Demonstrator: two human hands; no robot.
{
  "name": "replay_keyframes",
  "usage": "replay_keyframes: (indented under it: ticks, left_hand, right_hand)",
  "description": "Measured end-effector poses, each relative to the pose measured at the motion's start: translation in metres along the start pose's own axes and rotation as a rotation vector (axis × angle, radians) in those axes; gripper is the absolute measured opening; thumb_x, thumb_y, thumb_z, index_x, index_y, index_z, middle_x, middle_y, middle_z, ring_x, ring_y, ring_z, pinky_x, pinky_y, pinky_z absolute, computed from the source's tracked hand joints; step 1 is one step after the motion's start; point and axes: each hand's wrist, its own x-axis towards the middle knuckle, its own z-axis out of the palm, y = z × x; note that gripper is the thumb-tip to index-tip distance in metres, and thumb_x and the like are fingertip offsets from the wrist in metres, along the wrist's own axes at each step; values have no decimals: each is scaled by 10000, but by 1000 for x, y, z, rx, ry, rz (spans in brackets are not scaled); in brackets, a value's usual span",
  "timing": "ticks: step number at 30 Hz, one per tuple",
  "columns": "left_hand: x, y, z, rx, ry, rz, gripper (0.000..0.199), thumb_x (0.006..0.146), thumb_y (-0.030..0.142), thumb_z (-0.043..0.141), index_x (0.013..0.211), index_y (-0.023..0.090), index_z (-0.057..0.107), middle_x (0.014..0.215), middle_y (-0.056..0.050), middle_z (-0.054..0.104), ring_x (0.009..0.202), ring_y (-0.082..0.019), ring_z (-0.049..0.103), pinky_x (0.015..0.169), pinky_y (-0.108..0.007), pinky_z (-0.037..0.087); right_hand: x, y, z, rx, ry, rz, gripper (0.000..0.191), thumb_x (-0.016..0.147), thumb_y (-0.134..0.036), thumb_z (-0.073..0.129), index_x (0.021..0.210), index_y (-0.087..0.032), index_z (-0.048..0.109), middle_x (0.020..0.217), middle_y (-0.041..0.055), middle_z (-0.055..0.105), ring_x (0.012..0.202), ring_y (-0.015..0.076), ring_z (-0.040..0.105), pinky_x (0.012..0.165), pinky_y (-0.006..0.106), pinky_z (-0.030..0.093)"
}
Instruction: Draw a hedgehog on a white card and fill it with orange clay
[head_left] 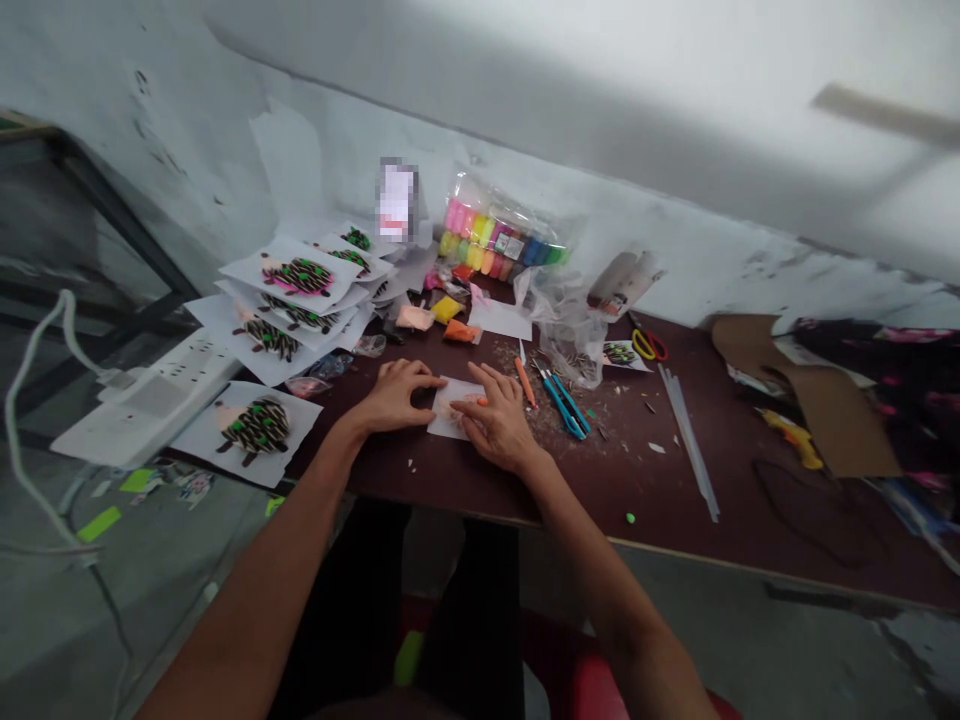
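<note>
A small white sheet of paper (444,424) lies on the dark table between my hands, with a flat peach-orange patch (466,396) on it that looks like soft clay. My left hand (397,395) rests at the sheet's left edge, thumb and forefinger curved apart and their tips touching the paper. My right hand (496,415) lies over the sheet's right side, fingers spread, one fingertip on the orange patch. A small bright orange bit shows by its fingers. Just right of it are an orange-handled craft knife (526,381) and teal-handled pliers (568,402).
Left are stacked papers with hedgehog figures (300,275) and a white power strip (154,400). Behind stand a phone (397,200) and a pack of coloured clay (495,240). Rightward lie scissors (649,343), glue sticks (688,440), a yellow glue gun (793,437) and cardboard (840,410).
</note>
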Motion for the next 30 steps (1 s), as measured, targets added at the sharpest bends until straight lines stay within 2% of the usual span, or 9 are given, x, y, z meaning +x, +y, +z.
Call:
replay_keyframes:
  ticks: [8,20,26,30]
  left_hand:
    - [-2,3,-1,0,10,4,541,722,418,640,1254,322,652,1178,-28,573,1106,-269,459,1003,-420,303]
    - [-1,1,0,10,6,1,522,719,422,645,1236,352,661,1168,-16,566,1103,-273,456,1005,-425,308]
    - [-1,3,0,-9,18,4,525,712,403,642,1233,335,665,1166,-21,574,1103,-273,468,1015,-428,304]
    - [-1,2,1,-9,23,0,525,713,415,642,1230,328,667,1159,-23,575,1112,-272,465,1016,-430,301]
  right_hand:
    - [-6,0,-2,-15,-70,-161,314,945,-314,565,1240,-336,671,1622,51,269,1472,288,245,1144,533,225]
    - [-10,0,-4,-29,-56,-102,247,958,-341,552,1133,-308,723,1604,38,316,1462,289,267,1149,526,226]
    - [-10,0,-5,10,1,-16,285,964,-338,543,1200,-313,701,1589,53,341,1437,280,316,1125,510,274]
    - [-6,-3,-3,-16,-44,-35,290,958,-351,552,1207,-319,696,1596,58,327,1454,287,284,1133,528,255]
